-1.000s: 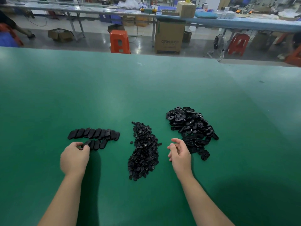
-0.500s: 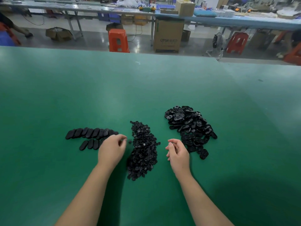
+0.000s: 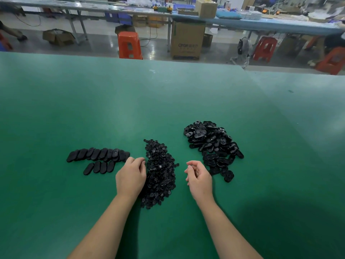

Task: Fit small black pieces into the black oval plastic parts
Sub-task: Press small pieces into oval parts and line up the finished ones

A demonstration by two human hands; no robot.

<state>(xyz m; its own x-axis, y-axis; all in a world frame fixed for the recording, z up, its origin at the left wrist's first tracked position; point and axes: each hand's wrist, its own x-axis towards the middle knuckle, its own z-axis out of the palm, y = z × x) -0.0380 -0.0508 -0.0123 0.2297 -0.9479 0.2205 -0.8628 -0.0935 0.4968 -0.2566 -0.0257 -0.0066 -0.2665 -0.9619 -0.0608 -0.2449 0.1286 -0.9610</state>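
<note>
Head view: the green table (image 3: 168,101) fills your sight, and on it the heap of black oval plastic parts (image 3: 212,146) lies right, the pile of small black pieces (image 3: 160,174) centre, two rows of laid-out ovals (image 3: 99,157) left. Your left hand (image 3: 130,176) curls its fingertips at the small pile's left edge; whether it grasps a piece you cannot tell. Your right hand (image 3: 199,176), loosely curled, holds nothing visible.
</note>
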